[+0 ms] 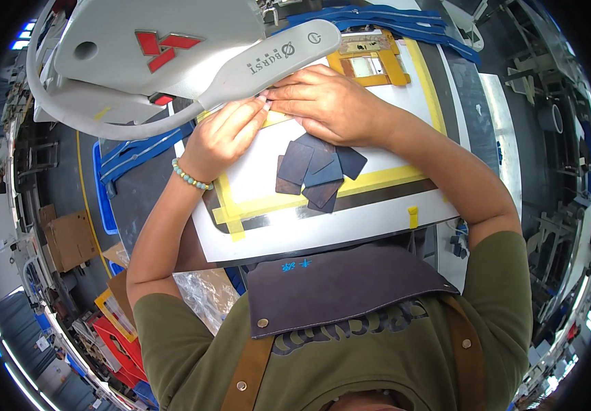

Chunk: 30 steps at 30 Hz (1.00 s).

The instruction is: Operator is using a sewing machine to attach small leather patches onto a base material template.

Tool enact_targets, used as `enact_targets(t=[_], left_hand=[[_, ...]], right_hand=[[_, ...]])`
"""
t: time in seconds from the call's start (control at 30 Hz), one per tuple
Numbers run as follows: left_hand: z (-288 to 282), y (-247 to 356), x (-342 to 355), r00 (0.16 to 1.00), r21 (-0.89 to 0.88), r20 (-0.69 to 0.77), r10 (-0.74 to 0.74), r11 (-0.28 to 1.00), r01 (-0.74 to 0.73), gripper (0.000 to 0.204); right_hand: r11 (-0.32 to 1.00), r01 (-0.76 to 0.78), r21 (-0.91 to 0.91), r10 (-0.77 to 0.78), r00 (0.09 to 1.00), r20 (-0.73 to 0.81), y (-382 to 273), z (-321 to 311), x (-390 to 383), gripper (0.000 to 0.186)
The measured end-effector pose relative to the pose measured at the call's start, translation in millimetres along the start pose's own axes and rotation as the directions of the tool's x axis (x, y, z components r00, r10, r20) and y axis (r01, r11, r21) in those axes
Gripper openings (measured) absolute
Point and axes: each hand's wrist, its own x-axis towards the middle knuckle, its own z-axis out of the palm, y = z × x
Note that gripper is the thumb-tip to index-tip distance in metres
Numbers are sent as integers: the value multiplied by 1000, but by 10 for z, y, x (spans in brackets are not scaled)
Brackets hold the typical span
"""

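My left hand [227, 133] and my right hand [330, 106] meet just below the grey head of a machine [117, 41], by its long grey handle [254, 68]. Both have their fingers pressed together, fingertips touching; whatever they hold there is too hidden to make out. Just below my right hand lies a loose pile of dark blue-brown square patches [312, 171] on a white board [384, 137] bordered with yellow tape. An ochre jig or frame [398, 61] with a small window sits beyond my right hand.
Blue zipper strips [405, 20] lie at the back right, more blue strips [131, 157] at the left. A blue bin [106, 205] and cardboard boxes [69, 240] stand left of the worktable [138, 205]. A crumpled plastic bag [203, 298] is below the board's front edge.
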Motion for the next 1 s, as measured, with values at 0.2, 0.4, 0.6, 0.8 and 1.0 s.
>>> enact_targets(t=[0.2,0.4,0.6,0.8,1.0], left_hand=[[146,-23,-14,989,-130,-29,-142,982,137,30],[111,86,13,983,-35,-12,-183,982,183,29],[17,265,16,976,107,-2,-216,971,215,33],[7,291,83,971,139,7,-240,962,237,30],[41,295,94,972,194,10,-234,954,227,26]], right_hand=[[997,-46,64,46,999,2,-42,-26,51,33],[997,-49,64,50,999,-15,-33,-3,33,33],[965,-226,132,248,951,-186,20,-123,4,38],[964,-225,143,249,952,-180,25,-136,4,35],[996,-84,25,87,989,-122,70,-86,-3,30]])
